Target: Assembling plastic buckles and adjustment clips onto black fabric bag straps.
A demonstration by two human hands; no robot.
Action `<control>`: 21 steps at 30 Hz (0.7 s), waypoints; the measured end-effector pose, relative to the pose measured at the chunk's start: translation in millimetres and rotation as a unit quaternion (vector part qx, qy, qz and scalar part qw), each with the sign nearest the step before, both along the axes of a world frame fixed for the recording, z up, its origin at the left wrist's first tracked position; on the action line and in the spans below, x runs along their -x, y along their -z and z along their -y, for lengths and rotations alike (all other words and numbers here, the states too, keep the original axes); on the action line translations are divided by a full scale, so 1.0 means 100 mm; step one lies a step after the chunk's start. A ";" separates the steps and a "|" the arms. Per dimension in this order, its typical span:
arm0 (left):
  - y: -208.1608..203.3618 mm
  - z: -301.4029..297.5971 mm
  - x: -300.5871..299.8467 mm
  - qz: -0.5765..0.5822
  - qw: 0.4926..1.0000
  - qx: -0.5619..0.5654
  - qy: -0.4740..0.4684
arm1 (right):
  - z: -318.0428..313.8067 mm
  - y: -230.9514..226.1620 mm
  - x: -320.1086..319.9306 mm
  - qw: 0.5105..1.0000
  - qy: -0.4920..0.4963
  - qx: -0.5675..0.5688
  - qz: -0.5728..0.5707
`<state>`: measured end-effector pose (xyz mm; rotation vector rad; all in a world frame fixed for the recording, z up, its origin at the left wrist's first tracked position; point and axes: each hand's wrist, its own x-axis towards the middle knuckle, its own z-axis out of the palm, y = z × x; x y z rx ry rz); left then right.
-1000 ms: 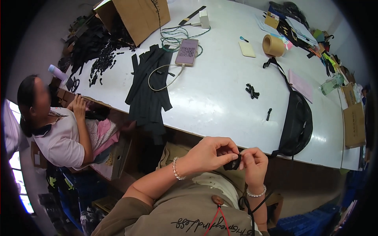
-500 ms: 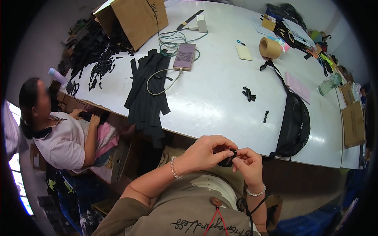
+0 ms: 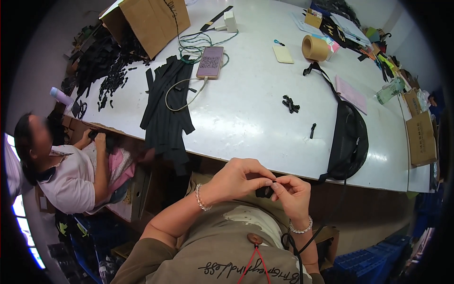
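Observation:
My left hand (image 3: 241,180) and my right hand (image 3: 294,195) meet in front of my body, just off the table's near edge. Thumbs and fingers of both are pinched together on a small black piece (image 3: 265,192). Most of it is covered by the fingers, so its kind does not show. On the table beyond lie a small black strip-like piece (image 3: 312,131) and a little cluster of black pieces (image 3: 291,104). A black mesh-like bag (image 3: 351,142) with a strap rests at the right, its lower end by the near edge.
Black straps (image 3: 165,109) lie left, partly over the edge, beside a cabled phone (image 3: 210,62). Behind stand a cardboard box (image 3: 158,26) and small black parts (image 3: 111,85). A tape roll (image 3: 314,48) and pink sheet (image 3: 351,94) lie right. A co-worker (image 3: 71,175) sits left.
The whole view has shifted slightly. My right fingers have closed in against my left fingertips, and less of the small black piece shows between them.

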<state>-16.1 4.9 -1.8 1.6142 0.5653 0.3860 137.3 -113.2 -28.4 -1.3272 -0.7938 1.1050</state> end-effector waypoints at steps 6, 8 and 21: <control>0.05 0.02 0.00 0.026 0.999 0.025 -0.028 | 0.01 -0.02 0.00 1.000 0.006 0.001 0.020; 0.05 0.03 0.00 0.019 0.999 0.017 -0.022 | 0.00 -0.03 0.02 1.000 0.003 0.001 0.021; 0.07 0.03 0.02 -0.034 0.999 0.010 0.007 | 0.01 0.02 0.08 0.998 0.038 -0.001 0.057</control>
